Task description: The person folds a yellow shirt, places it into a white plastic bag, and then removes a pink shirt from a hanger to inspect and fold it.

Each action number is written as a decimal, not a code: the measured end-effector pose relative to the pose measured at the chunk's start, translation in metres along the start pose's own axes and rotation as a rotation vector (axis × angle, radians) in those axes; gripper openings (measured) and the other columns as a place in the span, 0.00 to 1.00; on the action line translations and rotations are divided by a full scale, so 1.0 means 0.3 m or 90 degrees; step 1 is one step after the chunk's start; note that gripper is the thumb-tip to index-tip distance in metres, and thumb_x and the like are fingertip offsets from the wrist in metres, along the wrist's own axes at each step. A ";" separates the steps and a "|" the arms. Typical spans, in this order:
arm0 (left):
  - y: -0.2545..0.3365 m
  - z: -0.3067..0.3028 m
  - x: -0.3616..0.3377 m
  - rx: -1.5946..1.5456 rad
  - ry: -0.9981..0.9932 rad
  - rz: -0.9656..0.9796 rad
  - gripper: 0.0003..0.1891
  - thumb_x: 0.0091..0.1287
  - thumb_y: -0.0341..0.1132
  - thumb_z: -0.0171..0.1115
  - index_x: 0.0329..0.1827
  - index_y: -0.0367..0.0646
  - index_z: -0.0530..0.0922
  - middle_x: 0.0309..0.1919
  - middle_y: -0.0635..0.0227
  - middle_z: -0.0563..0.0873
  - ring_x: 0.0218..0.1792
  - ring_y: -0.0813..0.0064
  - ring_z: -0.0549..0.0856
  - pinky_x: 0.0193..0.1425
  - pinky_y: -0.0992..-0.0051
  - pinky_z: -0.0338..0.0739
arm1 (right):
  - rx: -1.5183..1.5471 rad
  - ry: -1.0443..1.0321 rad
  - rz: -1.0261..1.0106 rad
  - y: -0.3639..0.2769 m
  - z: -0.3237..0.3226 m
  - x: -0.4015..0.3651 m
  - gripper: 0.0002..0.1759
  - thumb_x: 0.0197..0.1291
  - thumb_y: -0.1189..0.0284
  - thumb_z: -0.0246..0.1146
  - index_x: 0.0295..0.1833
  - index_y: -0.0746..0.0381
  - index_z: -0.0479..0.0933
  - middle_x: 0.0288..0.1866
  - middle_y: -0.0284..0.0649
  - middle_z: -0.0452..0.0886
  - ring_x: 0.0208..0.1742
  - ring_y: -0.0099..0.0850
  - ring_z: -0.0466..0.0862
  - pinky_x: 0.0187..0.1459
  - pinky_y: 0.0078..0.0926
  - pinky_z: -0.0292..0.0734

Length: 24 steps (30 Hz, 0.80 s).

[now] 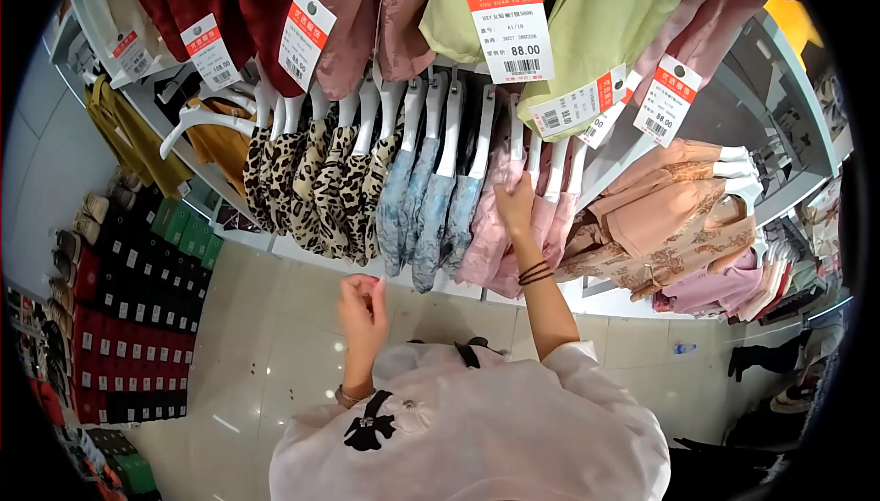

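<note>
My right hand (pixel 516 205) reaches up to the hanging row, its fingers closed on the shoulder of a pink patterned blouse (pixel 486 226). More pink garments (pixel 555 226) hang just right of it on white hangers. My left hand (pixel 364 316) is held lower, in front of the rack, with its fingers curled in and nothing visible in them. Above and beyond it hang blue tie-dye tops (pixel 431 217) and several leopard-print tops (pixel 316 194). Dark bands circle my right wrist.
Garments with price tags (pixel 507 20) hang overhead, close to the camera. Peach tops (pixel 674 212) hang to the right. Stacked shoe boxes (pixel 133 345) line the left side. A tiled floor (pixel 247 318) lies below, with a small bottle (pixel 685 349) on it.
</note>
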<state>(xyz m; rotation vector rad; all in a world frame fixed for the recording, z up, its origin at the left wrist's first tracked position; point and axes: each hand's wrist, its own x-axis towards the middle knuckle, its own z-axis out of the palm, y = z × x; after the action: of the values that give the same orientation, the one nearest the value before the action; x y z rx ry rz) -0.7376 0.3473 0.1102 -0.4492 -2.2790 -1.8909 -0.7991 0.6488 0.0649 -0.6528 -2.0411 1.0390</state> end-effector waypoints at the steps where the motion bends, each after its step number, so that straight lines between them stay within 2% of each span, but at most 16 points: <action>1: -0.005 0.009 0.000 -0.042 0.029 0.013 0.08 0.64 0.27 0.56 0.39 0.36 0.65 0.19 0.72 0.74 0.19 0.90 0.69 0.20 0.86 0.61 | 0.012 -0.003 -0.001 -0.013 -0.013 -0.002 0.22 0.44 0.75 0.63 0.45 0.70 0.66 0.35 0.54 0.77 0.34 0.45 0.79 0.37 0.36 0.73; 2: -0.006 0.009 0.003 -0.041 0.002 0.024 0.09 0.64 0.27 0.56 0.39 0.36 0.65 0.19 0.72 0.74 0.19 0.89 0.69 0.20 0.86 0.61 | 0.052 0.000 0.058 -0.065 -0.041 -0.012 0.18 0.45 0.75 0.63 0.42 0.69 0.66 0.29 0.47 0.76 0.27 0.37 0.76 0.31 0.32 0.72; 5: 0.000 0.001 0.019 -0.047 -0.069 0.054 0.10 0.63 0.27 0.57 0.39 0.36 0.63 0.20 0.72 0.73 0.18 0.89 0.68 0.20 0.86 0.60 | 0.075 -0.045 0.082 -0.097 -0.124 -0.032 0.17 0.47 0.78 0.63 0.44 0.68 0.68 0.30 0.37 0.75 0.26 0.22 0.71 0.26 0.21 0.69; 6: 0.017 -0.005 0.026 -0.053 -0.086 0.062 0.10 0.63 0.27 0.57 0.38 0.37 0.63 0.19 0.72 0.73 0.18 0.89 0.68 0.20 0.86 0.60 | 0.005 -0.075 0.092 -0.150 -0.176 -0.055 0.18 0.47 0.80 0.61 0.46 0.68 0.68 0.31 0.35 0.75 0.25 0.19 0.69 0.26 0.19 0.67; 7: 0.026 -0.009 0.030 -0.062 -0.101 0.073 0.10 0.63 0.27 0.57 0.38 0.37 0.63 0.19 0.72 0.73 0.18 0.89 0.67 0.20 0.86 0.60 | 0.099 -0.071 0.036 -0.114 -0.199 -0.078 0.21 0.44 0.77 0.62 0.47 0.67 0.68 0.25 0.35 0.72 0.23 0.24 0.69 0.26 0.23 0.67; 9: 0.019 -0.013 0.034 -0.092 -0.125 0.061 0.10 0.62 0.26 0.58 0.35 0.38 0.63 0.18 0.74 0.71 0.17 0.90 0.66 0.19 0.86 0.59 | 0.150 -0.090 0.052 -0.165 -0.297 -0.154 0.20 0.45 0.78 0.61 0.47 0.68 0.69 0.27 0.36 0.73 0.27 0.24 0.71 0.32 0.21 0.70; 11: 0.019 -0.022 0.025 -0.083 -0.163 0.058 0.10 0.62 0.27 0.59 0.34 0.38 0.63 0.18 0.73 0.70 0.17 0.90 0.65 0.19 0.86 0.59 | 0.140 -0.134 0.010 -0.155 -0.406 -0.235 0.19 0.46 0.80 0.60 0.47 0.68 0.70 0.32 0.36 0.74 0.35 0.23 0.73 0.39 0.20 0.70; 14: -0.009 -0.027 0.029 0.041 -0.256 0.094 0.11 0.60 0.29 0.62 0.34 0.37 0.65 0.20 0.69 0.72 0.18 0.83 0.69 0.22 0.83 0.63 | 0.125 -0.222 0.080 -0.241 -0.589 -0.384 0.18 0.48 0.82 0.60 0.48 0.67 0.69 0.37 0.34 0.74 0.41 0.21 0.71 0.45 0.20 0.67; 17: 0.042 0.033 0.056 0.070 -0.221 0.256 0.14 0.56 0.31 0.66 0.36 0.38 0.69 0.28 0.63 0.77 0.27 0.71 0.76 0.32 0.76 0.71 | 0.127 -0.287 0.168 -0.285 -0.723 -0.510 0.21 0.46 0.83 0.62 0.49 0.68 0.69 0.38 0.32 0.73 0.41 0.20 0.70 0.45 0.19 0.67; 19: 0.099 0.078 0.089 0.054 -0.254 0.311 0.22 0.49 0.32 0.71 0.45 0.38 0.70 0.43 0.59 0.78 0.47 0.62 0.76 0.52 0.68 0.69 | 0.120 -0.335 0.197 -0.310 -0.788 -0.574 0.24 0.44 0.83 0.63 0.50 0.68 0.69 0.37 0.31 0.72 0.40 0.20 0.70 0.44 0.18 0.66; 20: 0.129 0.101 0.104 0.085 -0.264 0.363 0.27 0.47 0.33 0.72 0.49 0.39 0.69 0.48 0.58 0.75 0.53 0.59 0.73 0.57 0.65 0.66 | 0.147 -0.370 0.199 -0.307 -0.817 -0.602 0.23 0.44 0.80 0.65 0.49 0.70 0.70 0.39 0.35 0.75 0.39 0.21 0.72 0.44 0.20 0.68; 22: 0.155 0.152 0.124 0.140 -0.307 0.453 0.37 0.44 0.40 0.74 0.57 0.39 0.66 0.58 0.58 0.71 0.63 0.56 0.65 0.63 0.59 0.60 | 0.122 -0.438 0.153 -0.298 -0.865 -0.646 0.22 0.43 0.79 0.65 0.47 0.69 0.71 0.35 0.36 0.76 0.37 0.22 0.73 0.40 0.20 0.69; 24: 0.151 0.194 0.139 0.130 -0.423 0.499 0.32 0.43 0.35 0.70 0.54 0.42 0.69 0.51 0.60 0.76 0.55 0.57 0.73 0.62 0.60 0.61 | 0.126 -0.478 0.081 -0.345 -0.881 -0.654 0.21 0.41 0.78 0.66 0.45 0.69 0.72 0.29 0.37 0.75 0.31 0.24 0.73 0.34 0.21 0.68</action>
<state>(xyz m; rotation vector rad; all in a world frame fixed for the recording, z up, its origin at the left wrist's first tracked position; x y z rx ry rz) -0.7580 0.4171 0.1535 -1.8208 -2.0604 -1.1906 -0.4826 0.5746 0.1807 -0.3056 -2.4835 1.7253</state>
